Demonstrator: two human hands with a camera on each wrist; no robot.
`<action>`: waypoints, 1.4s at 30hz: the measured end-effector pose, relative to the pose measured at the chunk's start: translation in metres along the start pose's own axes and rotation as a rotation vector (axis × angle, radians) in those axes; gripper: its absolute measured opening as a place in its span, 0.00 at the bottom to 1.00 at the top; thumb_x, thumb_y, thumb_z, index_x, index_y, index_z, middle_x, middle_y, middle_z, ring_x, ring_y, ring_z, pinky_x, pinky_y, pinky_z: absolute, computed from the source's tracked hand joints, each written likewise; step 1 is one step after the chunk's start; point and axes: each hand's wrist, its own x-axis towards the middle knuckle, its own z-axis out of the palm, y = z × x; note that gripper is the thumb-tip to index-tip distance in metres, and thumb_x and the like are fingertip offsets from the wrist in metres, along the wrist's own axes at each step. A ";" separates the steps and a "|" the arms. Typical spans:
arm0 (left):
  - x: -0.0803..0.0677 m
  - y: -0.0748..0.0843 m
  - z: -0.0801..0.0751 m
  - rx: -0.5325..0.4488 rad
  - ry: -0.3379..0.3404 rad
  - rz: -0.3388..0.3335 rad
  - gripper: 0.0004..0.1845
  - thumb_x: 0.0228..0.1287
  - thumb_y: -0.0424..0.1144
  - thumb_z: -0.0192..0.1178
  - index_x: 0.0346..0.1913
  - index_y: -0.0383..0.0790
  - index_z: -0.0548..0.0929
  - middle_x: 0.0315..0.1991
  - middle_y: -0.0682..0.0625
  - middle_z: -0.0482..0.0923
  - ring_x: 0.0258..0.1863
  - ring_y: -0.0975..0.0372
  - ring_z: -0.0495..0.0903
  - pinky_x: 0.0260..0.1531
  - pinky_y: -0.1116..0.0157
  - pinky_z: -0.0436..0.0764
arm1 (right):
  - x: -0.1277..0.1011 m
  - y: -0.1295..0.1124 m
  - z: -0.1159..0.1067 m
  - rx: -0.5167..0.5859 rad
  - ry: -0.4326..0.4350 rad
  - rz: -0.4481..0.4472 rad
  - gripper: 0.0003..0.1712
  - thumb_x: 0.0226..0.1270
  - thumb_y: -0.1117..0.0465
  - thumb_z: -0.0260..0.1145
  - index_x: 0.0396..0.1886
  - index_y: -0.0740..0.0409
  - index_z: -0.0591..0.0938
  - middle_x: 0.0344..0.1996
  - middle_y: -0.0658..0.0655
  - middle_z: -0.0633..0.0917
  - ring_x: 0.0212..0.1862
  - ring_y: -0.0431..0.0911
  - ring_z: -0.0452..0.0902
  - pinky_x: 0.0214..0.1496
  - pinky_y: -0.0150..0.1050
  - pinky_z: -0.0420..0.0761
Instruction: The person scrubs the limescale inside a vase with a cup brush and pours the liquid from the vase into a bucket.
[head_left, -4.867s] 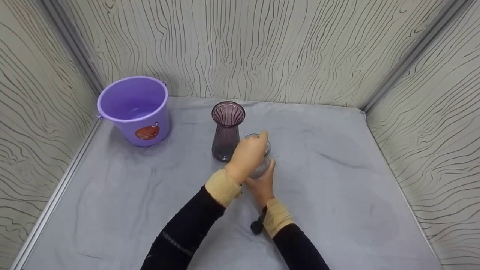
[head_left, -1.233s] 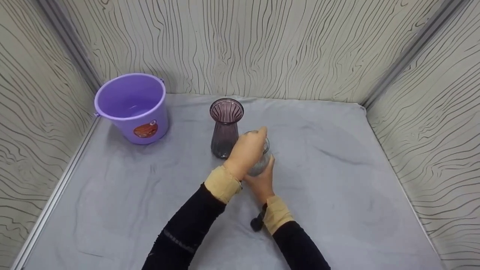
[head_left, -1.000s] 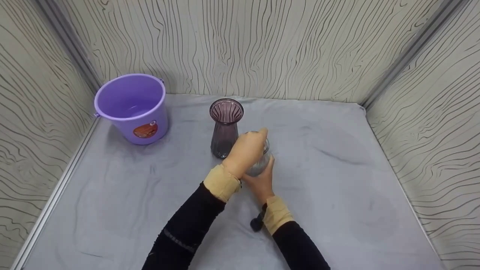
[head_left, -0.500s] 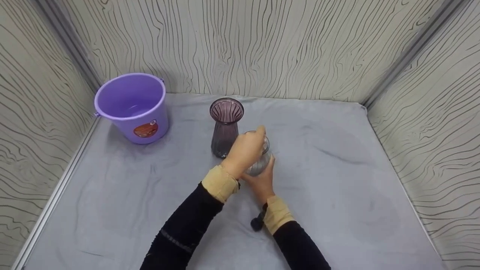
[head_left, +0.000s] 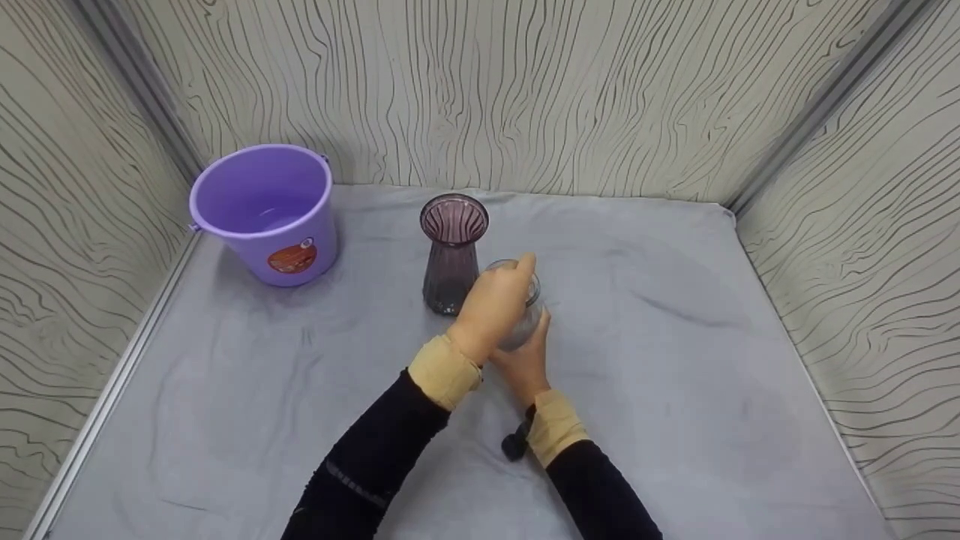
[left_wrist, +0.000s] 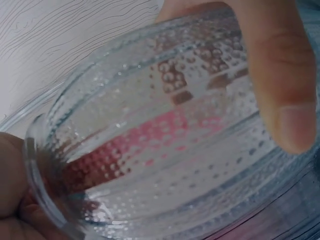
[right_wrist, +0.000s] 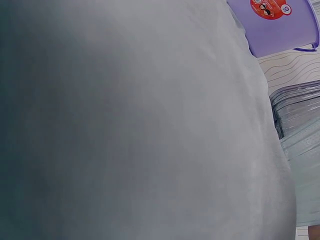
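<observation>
A clear ribbed glass vase (left_wrist: 165, 125) with raised dots shows large in the left wrist view. My right hand (head_left: 526, 367) grips its body low down, a finger (left_wrist: 282, 80) lying along the glass. Over its mouth my left hand (head_left: 491, 306) is curled, fingers right at the rim. Inside the vase a long pink thing (left_wrist: 155, 137) runs from the mouth into the body; its kind does not show. In the head view the left hand hides part of the rim. The purple glass vase (head_left: 453, 259) stands upright just behind and left of the left hand.
A purple bucket (head_left: 296, 259) with a red label stands at the back left. Grey cloth (head_left: 675, 390) covers the table. Wood-patterned walls (head_left: 510, 90) close in the back and sides. A small black camera (head_left: 514, 447) sits at my right wrist.
My left hand shifts and tilts slightly at the clear vase's mouth, its sleeve moving a little. The right hand keeps its grip in about the same place. The purple vase and bucket stay put.
</observation>
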 end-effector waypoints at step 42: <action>0.005 0.001 -0.005 0.002 -0.092 0.035 0.13 0.65 0.23 0.60 0.52 0.30 0.77 0.33 0.41 0.84 0.33 0.51 0.87 0.33 0.59 0.86 | -0.007 0.004 0.013 -0.066 0.200 -0.161 0.68 0.41 0.57 0.85 0.74 0.68 0.50 0.71 0.73 0.59 0.73 0.65 0.57 0.73 0.63 0.56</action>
